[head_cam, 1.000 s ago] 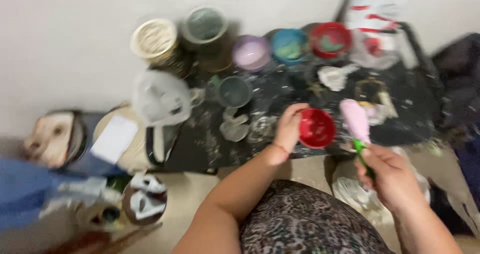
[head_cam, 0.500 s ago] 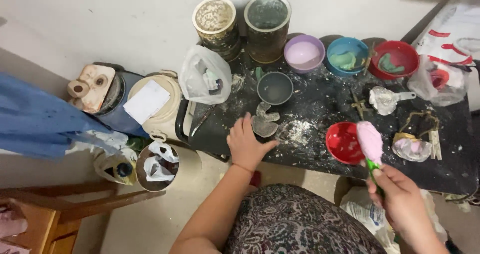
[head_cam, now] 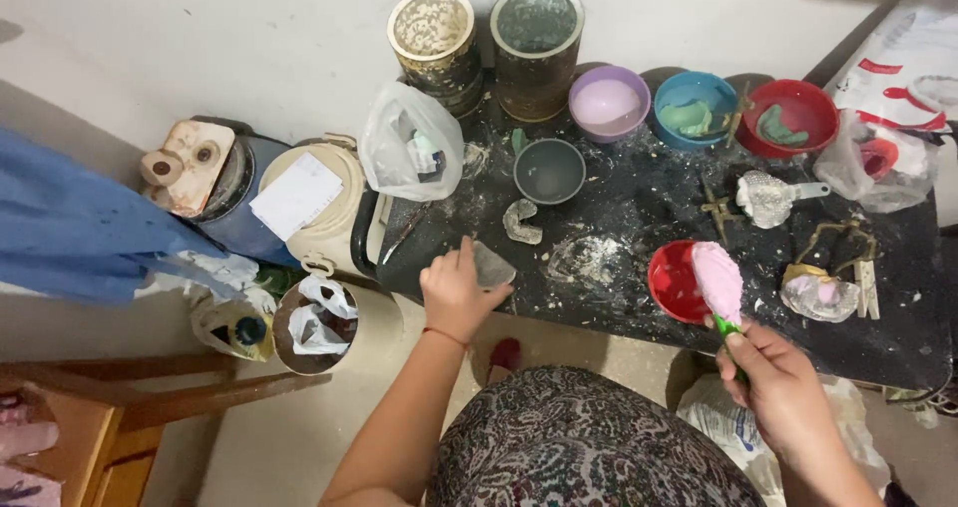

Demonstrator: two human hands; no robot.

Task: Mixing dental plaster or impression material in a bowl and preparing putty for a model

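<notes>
1. Nearest the viewer, the right hand (head_cam: 783, 387) is closing around a green-handled spatula (head_cam: 720, 285) heaped with pink paste, holding it over a red bowl (head_cam: 674, 282) at the near edge of the black table (head_cam: 639, 218).
2. The left hand (head_cam: 454, 292) is gripping a small grey mould piece (head_cam: 491, 264) at the table's near left edge.
3. Farther back, a grey bowl (head_cam: 549, 171) is sitting beside a clear plastic bag (head_cam: 411, 148).
4. Along the wall, two tall tins (head_cam: 534, 33) and purple, blue and red bowls are standing in a row.
</notes>
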